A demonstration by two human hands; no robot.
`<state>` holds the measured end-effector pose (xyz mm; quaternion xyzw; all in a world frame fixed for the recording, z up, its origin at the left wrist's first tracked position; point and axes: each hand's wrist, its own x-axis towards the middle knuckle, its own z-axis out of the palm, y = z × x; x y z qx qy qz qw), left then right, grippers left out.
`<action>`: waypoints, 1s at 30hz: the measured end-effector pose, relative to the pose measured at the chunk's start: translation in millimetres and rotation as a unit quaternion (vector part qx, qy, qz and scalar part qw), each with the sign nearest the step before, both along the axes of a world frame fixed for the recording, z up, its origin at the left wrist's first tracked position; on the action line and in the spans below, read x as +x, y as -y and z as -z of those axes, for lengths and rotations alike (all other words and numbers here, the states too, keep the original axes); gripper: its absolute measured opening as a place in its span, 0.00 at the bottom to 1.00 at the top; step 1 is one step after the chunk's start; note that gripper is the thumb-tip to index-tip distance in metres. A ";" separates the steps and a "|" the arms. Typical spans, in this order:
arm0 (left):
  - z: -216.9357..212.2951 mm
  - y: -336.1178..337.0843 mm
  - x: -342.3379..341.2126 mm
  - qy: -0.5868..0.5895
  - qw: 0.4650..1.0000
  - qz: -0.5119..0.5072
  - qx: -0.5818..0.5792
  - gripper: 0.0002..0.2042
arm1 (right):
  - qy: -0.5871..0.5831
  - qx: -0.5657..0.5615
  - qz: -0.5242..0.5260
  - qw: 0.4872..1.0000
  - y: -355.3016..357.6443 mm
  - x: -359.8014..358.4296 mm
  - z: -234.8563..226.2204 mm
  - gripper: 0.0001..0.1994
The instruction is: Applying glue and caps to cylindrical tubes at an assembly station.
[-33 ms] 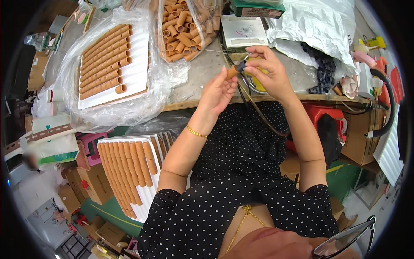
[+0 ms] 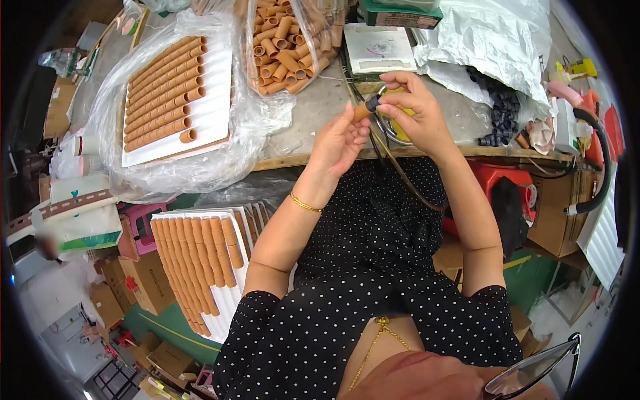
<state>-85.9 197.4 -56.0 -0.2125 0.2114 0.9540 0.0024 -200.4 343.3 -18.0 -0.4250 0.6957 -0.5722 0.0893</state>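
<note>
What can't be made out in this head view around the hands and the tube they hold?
- Orange tube: mostly covered by the left hand; its length is hidden.
- Black part at the tube's end: too small to identify.
- Yellow object: hidden behind the right hand.
- Dark hose: its upper end vanishes behind the hands.

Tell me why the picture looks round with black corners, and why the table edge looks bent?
Head view: a fisheye lens makes a round picture, dark outside it; straight lines like the table edge curve near the rim. The middle, with the left hand and right hand, looks sharp; the eyeglasses at the bottom look blurry.
</note>
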 end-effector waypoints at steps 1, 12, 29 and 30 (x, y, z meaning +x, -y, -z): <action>0.6 -1.0 -1.3 0.007 1.000 0.005 -0.018 0.15 | -0.026 0.007 -0.004 1.000 0.8 0.0 -0.2 0.06; -11.6 -5.6 2.4 -0.038 0.932 -0.101 -0.346 0.09 | -0.010 0.063 0.085 0.994 15.1 25.7 -7.9 0.12; -39.9 214.7 112.4 0.433 0.417 -0.285 -0.746 0.21 | 0.082 0.118 0.008 0.990 1.9 36.2 15.2 0.12; -38.8 216.7 113.6 0.478 0.418 -0.247 -0.732 0.21 | 0.089 0.108 0.003 0.990 2.3 38.6 15.6 0.12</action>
